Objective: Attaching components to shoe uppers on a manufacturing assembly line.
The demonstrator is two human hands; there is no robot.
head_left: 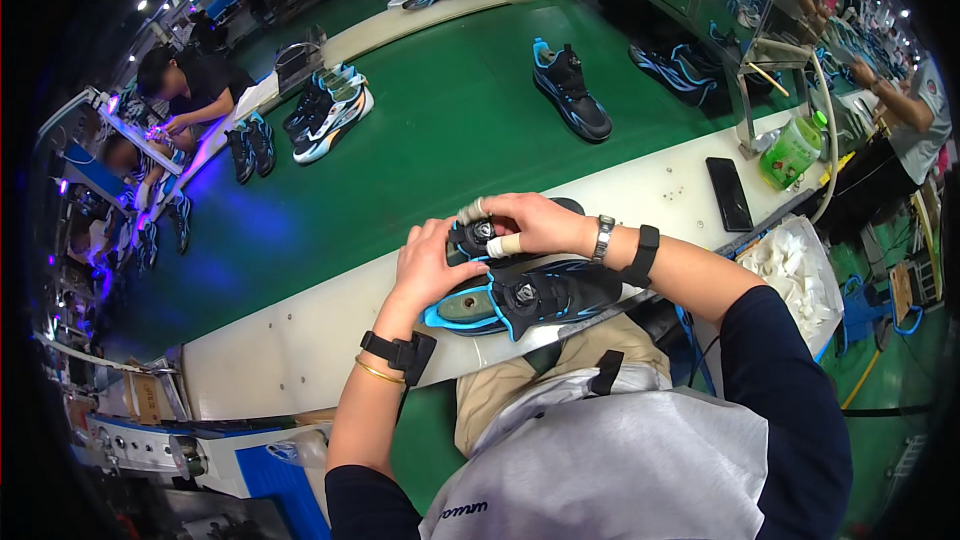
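Two black shoes with blue lining and round lacing dials lie side by side on the white ledge in front of me. The farther shoe [480, 232] is between my hands, its middle mostly covered. My left hand [428, 262] grips this shoe at its heel and collar, thumb against the near side. My right hand [535, 224], with white wraps on thumb and finger, curls over the tongue around the dial. Just below my hands, the nearer shoe [575, 292] rests with its collar to the left and toe to the right, touched by neither palm.
Beyond the ledge [240, 365] runs a green conveyor belt [430, 120]. On it stand a single black shoe [570, 95] and a black-and-white shoe [335, 120]. A phone [729, 194], a green bottle [792, 152] and a bag of white pieces [795, 275] are at right. Co-workers sit across and left.
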